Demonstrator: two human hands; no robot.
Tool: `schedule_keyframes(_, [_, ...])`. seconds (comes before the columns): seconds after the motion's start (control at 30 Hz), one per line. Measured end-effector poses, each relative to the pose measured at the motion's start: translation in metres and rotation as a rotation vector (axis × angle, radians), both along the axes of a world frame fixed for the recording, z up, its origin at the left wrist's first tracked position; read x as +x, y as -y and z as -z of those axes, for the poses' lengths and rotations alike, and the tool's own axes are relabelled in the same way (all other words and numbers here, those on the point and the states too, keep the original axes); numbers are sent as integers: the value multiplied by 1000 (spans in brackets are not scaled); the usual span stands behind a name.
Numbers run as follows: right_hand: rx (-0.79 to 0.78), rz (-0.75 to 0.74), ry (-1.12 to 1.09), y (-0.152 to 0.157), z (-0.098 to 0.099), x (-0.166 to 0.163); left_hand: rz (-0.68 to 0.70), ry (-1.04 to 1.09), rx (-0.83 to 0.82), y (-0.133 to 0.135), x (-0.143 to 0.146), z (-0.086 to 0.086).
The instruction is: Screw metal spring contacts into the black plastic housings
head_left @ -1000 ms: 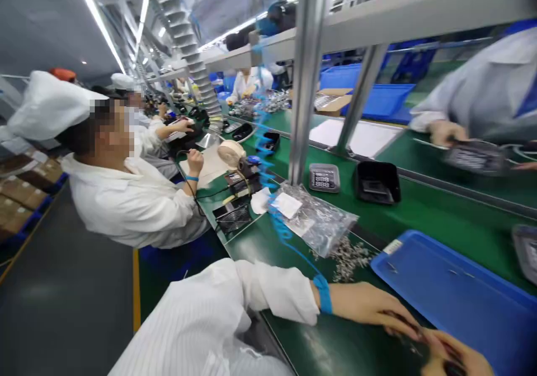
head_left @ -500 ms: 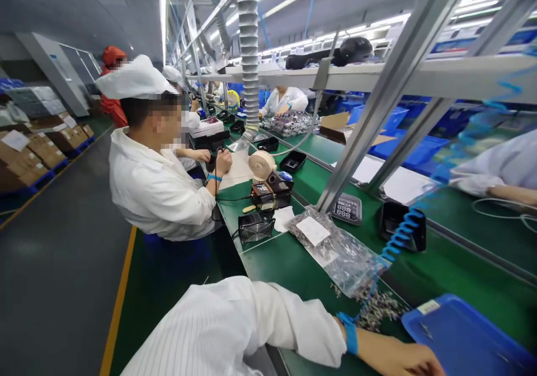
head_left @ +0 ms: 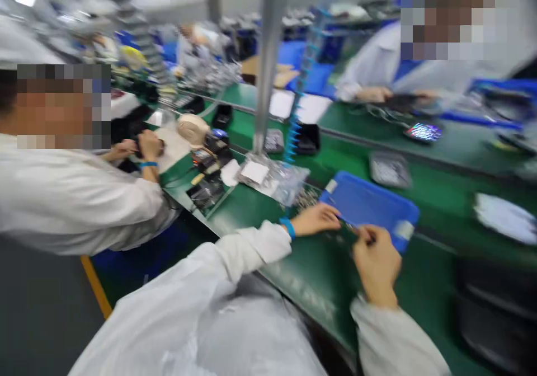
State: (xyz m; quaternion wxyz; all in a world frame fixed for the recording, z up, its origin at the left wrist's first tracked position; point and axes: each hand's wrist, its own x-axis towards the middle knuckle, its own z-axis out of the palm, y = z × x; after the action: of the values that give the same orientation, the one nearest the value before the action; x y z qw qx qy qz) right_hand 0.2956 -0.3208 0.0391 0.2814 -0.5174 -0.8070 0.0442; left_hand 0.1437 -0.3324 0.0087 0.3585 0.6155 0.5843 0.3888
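Blue tray (head_left: pixel 364 197) lies right of centre, just beyond left hand (head_left: pixel 318 219) and right hand (head_left: pixel 376 258).
Both are partly curled; blur hides whether either pinches anything.

Smooth plastic tray (head_left: pixel 364 201), glossy plastic bag (head_left: pixel 290 184), smooth metal post (head_left: pixel 268 57), cloth sleeve (head_left: pixel 255 250).

A left hand (head_left: pixel 316 219) and a right hand (head_left: pixel 377 258) are near each other over a worktop (head_left: pixel 323 278), at the near side of a tray (head_left: pixel 364 197). A pile of small parts (head_left: pixel 306 198) lies just left of the tray, with a bag (head_left: pixel 289 181) beyond it at the foot of a post (head_left: pixel 268 68). Farther left, a fan (head_left: pixel 193 130) stands to the right of a co-worker's hand (head_left: pixel 150 144); another co-worker (head_left: pixel 373 57) is across the worktop.
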Motion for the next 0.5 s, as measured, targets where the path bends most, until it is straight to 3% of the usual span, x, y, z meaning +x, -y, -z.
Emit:
schedule_keyframes(0.1, [-96, 165, -53, -10, 22, 3, 64, 30, 8, -13, -7, 10])
schedule_keyframes(0.2, [-222, 135, -140, -20, 36, 3, 54, 15, 40, -30, -10, 28])
schedule_keyframes(0.37, [-336, 86, -227, -27, 35, 0, -27, -235, 358, -42, -28, 39])
schedule_keyframes(0.5, [-378, 74, -267, -35, 35, 11, -64, -336, 441, -45, -41, 41])
